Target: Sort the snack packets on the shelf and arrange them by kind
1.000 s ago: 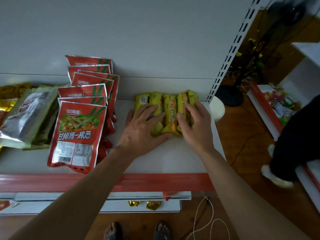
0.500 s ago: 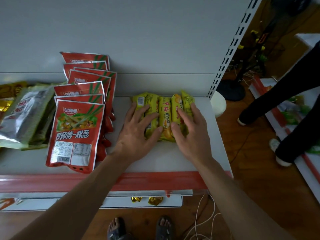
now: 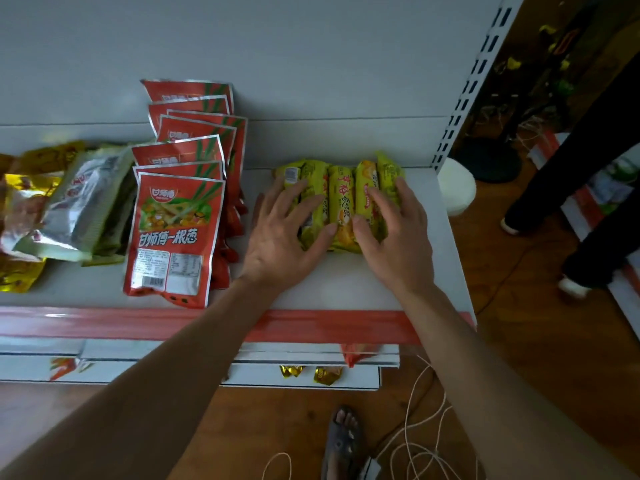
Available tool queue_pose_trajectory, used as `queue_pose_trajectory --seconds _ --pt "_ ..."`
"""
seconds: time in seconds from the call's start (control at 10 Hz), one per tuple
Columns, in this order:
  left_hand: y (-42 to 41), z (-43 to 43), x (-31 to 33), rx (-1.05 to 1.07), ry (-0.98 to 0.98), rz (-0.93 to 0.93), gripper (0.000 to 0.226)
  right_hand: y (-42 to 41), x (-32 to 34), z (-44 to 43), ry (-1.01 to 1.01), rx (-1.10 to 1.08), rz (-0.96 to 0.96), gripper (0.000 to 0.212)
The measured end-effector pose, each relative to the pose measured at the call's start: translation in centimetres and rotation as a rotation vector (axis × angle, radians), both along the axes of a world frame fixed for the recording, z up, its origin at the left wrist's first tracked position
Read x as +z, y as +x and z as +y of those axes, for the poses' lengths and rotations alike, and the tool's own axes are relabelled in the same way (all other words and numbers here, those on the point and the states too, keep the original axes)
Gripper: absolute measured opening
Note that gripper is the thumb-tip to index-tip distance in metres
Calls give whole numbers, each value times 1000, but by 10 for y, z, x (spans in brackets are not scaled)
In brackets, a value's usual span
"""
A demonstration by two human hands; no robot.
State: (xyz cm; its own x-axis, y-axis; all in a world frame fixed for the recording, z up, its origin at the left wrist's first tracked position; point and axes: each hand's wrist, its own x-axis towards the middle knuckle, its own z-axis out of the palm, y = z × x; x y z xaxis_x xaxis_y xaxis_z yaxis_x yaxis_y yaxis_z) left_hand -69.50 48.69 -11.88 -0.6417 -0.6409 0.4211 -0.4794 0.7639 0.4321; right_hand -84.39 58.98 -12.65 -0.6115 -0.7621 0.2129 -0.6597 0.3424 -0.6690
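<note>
Several narrow yellow snack packets (image 3: 341, 199) lie side by side in a row on the white shelf (image 3: 346, 282), near its right end. My left hand (image 3: 284, 233) rests flat on the left packets with fingers spread. My right hand (image 3: 394, 233) lies on the right packets, fingers straight. Left of them, several red snack packets (image 3: 178, 233) overlap in a column running back to the shelf wall. Further left lies a loose heap of silver-green packets (image 3: 76, 209) and gold packets (image 3: 20, 271).
The shelf has a red front strip (image 3: 346, 327) and a perforated upright (image 3: 464, 91) at its right end. A lower shelf holds gold packets (image 3: 311, 372). Another person's legs (image 3: 588, 174) stand on the wooden floor at right. White cord (image 3: 422, 427) lies by my sandalled foot (image 3: 343, 441).
Both hands stay on the yellow packets and have barely shifted. The other person at right has stepped further away along the floor.
</note>
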Motion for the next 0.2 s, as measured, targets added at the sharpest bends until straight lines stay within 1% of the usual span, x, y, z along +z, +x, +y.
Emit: queue_pose_trajectory --seconds 0.1,0.2 --pt "5 2 4 -10 17 32 51 1 2 2 -55 9 -101 54" --pt "12 11 16 -12 9 90 36 -2 12 13 -97 -50 -178 51"
